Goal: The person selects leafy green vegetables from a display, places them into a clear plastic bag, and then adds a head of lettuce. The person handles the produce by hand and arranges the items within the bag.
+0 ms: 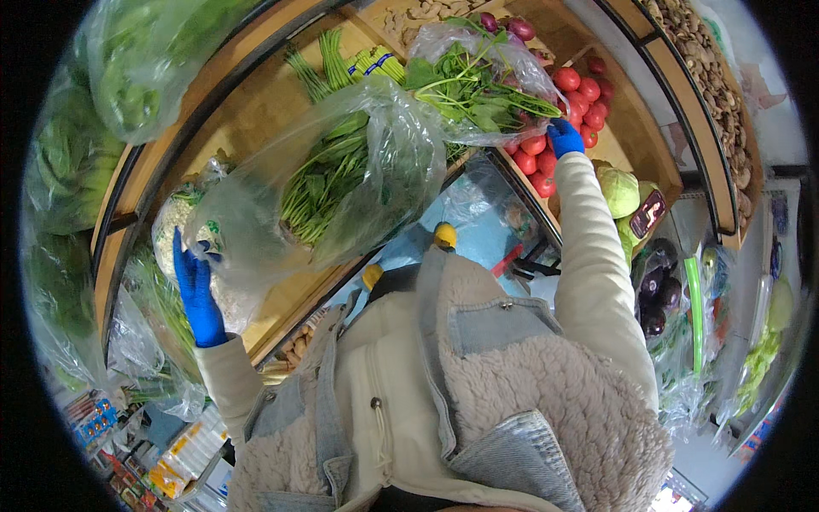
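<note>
My left hand (199,297), in a blue glove, is at the left with its fingers apart. It is beside cauliflower (171,221) in plastic and the edge of a large clear plastic bag (403,166); whether it touches either is unclear. Inside that bag lies a bunch of leafy greens (326,185). My right hand (565,138), also blue-gloved, is curled at the stem ends of a second bunch of greens (477,89). It appears to grip the edge of the thin clear bag (473,136) around them. Tomatoes (579,96) lie around my right hand, partly hidden by it.
A wooden display bin (262,115) curves around me, with a divider beside the tomatoes. Tied green stalks (377,64), red onions (521,28), cabbage (618,191) and a phone (647,214) surround the greens. Bagged eggplants (656,294) are at the right, bagged greens (61,173) at the left.
</note>
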